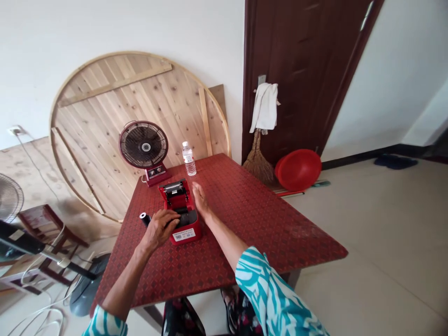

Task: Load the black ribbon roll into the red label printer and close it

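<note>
A red and black label printer (185, 234) sits on the red patterned table (252, 210), its lid (174, 188) tipped back and a white sticker on its front. My left hand (162, 227) bends over the printer's left front edge, thumb and fingers closed on the part beside the opening; the fingertips are partly hidden there. My right hand (202, 199) is beside the printer's right side, fingers stretched out and holding nothing. A small black roll (144, 219) with a white end lies left of the printer, partly behind my left hand.
A small fan (144, 149) and a water bottle (189, 161) stand at the table's far end. Behind them leans a round wooden tabletop (129, 102). A broom (258, 161) and red basin (301, 170) are by the door. Chair (49, 233) and cables are left.
</note>
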`<state>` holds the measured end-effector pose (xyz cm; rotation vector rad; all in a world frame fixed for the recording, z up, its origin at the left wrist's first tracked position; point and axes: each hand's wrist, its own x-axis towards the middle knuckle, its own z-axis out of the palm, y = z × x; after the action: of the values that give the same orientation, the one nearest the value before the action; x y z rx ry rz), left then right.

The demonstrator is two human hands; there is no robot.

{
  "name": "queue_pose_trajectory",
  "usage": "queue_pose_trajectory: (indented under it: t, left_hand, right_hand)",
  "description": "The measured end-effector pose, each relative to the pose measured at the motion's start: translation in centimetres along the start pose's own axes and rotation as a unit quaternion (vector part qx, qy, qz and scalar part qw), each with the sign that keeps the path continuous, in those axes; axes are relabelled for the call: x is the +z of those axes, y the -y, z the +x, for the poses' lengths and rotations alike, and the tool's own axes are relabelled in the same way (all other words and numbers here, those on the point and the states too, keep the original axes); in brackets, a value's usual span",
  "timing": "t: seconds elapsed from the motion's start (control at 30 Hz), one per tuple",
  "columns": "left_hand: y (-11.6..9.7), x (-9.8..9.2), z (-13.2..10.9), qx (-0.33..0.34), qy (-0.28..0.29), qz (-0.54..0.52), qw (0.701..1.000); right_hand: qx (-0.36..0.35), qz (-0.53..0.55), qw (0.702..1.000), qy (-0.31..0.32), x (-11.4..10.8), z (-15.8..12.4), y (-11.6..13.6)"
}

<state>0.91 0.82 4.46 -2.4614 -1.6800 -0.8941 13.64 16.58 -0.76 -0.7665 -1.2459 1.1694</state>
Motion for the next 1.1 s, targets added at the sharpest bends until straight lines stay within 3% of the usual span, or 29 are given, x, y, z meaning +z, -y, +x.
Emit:
queue_pose_trajectory:
  t: [0.1,0.2,0.5,0.67,0.8,1.1]
  left_hand:
    - [-0.1,-0.1,-0.1,0.017,-0.012,0.064,0.998]
    - [-0.6,-0.2,-0.4,0.032,-0.023,0.105,0.994]
    - [-1.1,0.6,-1.5,-0.024,-0.178,0.114,0.977]
    - [-0.4,0.9,-2.3,-0.075,-0.136,0.13,0.979]
    - [0.0,1.1,-2.8,-0.072,-0.135,0.136,0.979]
    - [0.4,1.2,-2.8,-0.066,-0.132,0.079,0.986]
  right_hand:
    - [-0.024,-0.009,0.999,0.035,1.4,2.3,3.0]
    - [-0.046,-0.039,0.995,0.079,1.5,2.1,4.7]
    - [-0.157,-0.043,0.984,0.066,-2.0,-6.0,3.4]
    - [-0.217,-0.055,0.97,0.094,-2.8,-7.1,2.3]
    - [-0.234,-0.051,0.966,0.101,-3.1,-7.1,1.7]
    - [-0.214,-0.084,0.968,0.106,-3.9,-7.8,1.4]
